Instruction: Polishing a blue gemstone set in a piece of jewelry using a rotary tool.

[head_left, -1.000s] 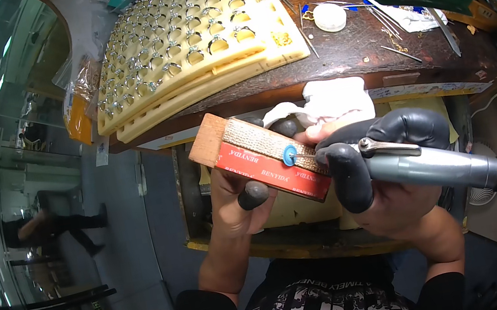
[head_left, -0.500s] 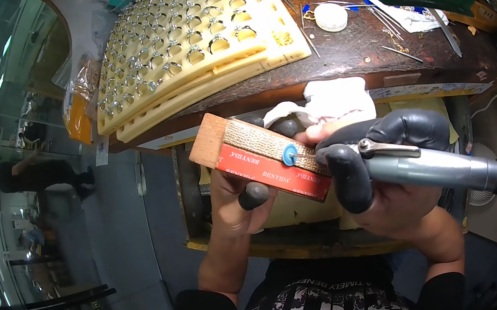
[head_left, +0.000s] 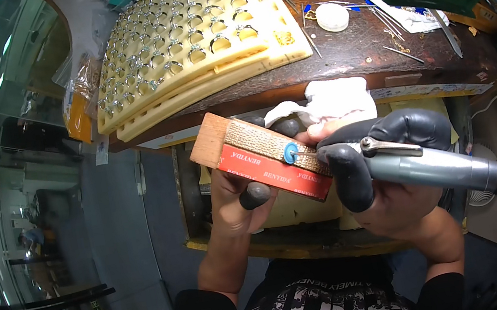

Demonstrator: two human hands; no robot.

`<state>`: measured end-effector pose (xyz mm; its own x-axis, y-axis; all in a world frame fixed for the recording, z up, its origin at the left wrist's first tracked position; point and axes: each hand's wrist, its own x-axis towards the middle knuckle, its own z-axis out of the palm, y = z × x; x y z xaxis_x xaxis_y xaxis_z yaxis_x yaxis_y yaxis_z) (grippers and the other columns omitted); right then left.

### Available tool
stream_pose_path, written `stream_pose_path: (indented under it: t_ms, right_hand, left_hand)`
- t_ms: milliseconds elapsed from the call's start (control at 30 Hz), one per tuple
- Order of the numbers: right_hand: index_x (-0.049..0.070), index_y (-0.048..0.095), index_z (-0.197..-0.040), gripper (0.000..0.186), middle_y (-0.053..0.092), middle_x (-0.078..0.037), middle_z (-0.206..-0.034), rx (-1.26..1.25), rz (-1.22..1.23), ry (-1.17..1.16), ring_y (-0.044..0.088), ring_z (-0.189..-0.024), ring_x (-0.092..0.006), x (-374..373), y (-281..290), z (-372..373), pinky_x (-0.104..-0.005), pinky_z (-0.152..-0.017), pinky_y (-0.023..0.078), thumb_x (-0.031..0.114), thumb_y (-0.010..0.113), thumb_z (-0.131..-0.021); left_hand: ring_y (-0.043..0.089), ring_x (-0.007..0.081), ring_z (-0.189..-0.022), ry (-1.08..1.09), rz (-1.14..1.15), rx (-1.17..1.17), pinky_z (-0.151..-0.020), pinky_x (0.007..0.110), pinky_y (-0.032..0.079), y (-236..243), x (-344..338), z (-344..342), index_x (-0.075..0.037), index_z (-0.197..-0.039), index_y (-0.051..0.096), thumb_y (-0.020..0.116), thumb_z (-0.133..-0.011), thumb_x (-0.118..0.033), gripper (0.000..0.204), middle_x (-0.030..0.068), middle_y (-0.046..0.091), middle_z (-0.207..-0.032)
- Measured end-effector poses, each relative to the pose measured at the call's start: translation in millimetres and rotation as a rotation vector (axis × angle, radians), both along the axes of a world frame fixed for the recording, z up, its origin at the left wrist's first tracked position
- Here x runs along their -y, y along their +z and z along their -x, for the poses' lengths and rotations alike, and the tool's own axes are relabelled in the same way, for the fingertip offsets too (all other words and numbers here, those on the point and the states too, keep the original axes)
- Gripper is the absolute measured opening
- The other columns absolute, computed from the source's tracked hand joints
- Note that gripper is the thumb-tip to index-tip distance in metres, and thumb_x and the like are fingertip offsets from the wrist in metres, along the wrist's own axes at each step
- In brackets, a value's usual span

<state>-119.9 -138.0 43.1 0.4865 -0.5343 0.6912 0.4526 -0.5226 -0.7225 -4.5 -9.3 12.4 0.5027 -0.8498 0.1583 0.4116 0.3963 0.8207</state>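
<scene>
Jewellery workshop: worn wooden bench (head_left: 338, 64), ring-filled tray (head_left: 184, 85), scattered slim metal tools (head_left: 404, 55), rotary handpiece (head_left: 441, 165).

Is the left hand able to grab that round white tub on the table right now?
Probably not as things stand: the left hand is gripping the red-sided wooden block, and the white cloth seems to lie between that hand and the round white tub.

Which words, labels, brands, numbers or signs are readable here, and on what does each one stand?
I do not copy wording.
Red-sided rectangular wooden block: repeated white lettering, readable.
Black fabric shirt: pale lettering, partly readable.
Long white label strip on brown wooden bench: too small to read.
</scene>
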Motion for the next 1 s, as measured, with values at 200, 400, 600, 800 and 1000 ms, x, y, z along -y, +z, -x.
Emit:
stream_pose_path:
  t_ms: [200, 400, 600, 800, 1000]
  right_hand:
    - [0.002, 0.066, -0.071, 0.01, 0.064, -0.008, -0.068, 0.016, -0.008, -0.016, 0.066, -0.064, -0.0159, -1.4, -5.9, -3.0, -0.0267, -0.062, 0.054, 0.006, 0.072, -0.078]
    - [0.001, 0.065, -0.074, 0.009, 0.064, -0.007, -0.069, 0.017, -0.01, 0.06, 0.065, -0.064, -0.0154, 3.3, -3.7, -0.9, -0.0264, -0.062, 0.054, 0.006, 0.073, -0.077]
    - [0.001, 0.064, -0.072, 0.013, 0.063, -0.007, -0.068, -0.099, 0.102, -0.081, 0.065, -0.062, -0.0148, 1.4, 2.9, 0.9, -0.0256, -0.059, 0.053, 0.007, 0.074, -0.077]
    - [0.001, 0.063, -0.074, 0.012, 0.063, -0.006, -0.069, 0.002, 0.073, -0.017, 0.064, -0.064, -0.0145, 2.0, -0.9, -1.0, -0.0247, -0.06, 0.052, 0.007, 0.073, -0.077]
    - [0.001, 0.063, -0.075, 0.012, 0.063, -0.007, -0.069, -0.11, 0.139, -0.055, 0.064, -0.066, -0.0148, 1.0, 2.7, 1.9, -0.0252, -0.061, 0.052, 0.007, 0.074, -0.077]
  left_hand:
    - [0.045, 0.0294, -0.122, 0.027, -0.006, 0.001, -0.104, 0.048, 0.039, -10.7, -5.7, -3.8, -0.005, -0.131, 0.041, 0.076, -0.073, -0.032, 0.073, 0.0122, 0.048, -0.126]
    - [0.043, 0.0309, -0.124, 0.022, -0.005, -0.001, -0.105, 0.049, 0.038, -7.7, -4.4, -2.3, -0.005, -0.132, 0.039, 0.076, -0.073, -0.031, 0.075, 0.0135, 0.048, -0.126]
    - [0.046, 0.0316, -0.122, 0.039, -0.01, -0.02, -0.106, 0.05, 0.037, -5.4, -3.7, -0.6, -0.003, -0.132, 0.038, 0.076, -0.073, -0.031, 0.075, 0.0139, 0.048, -0.126]
    - [0.047, 0.0325, -0.121, 0.0, -0.026, -0.002, -0.107, 0.051, 0.034, -2.3, -3.5, -2.2, -0.001, -0.132, 0.037, 0.075, -0.074, -0.032, 0.076, 0.0152, 0.048, -0.127]
    - [0.048, 0.0322, -0.121, 0.006, -0.013, -0.01, -0.107, 0.051, 0.036, 4.0, 0.3, 1.7, -0.001, -0.132, 0.037, 0.076, -0.074, -0.032, 0.077, 0.0157, 0.049, -0.126]
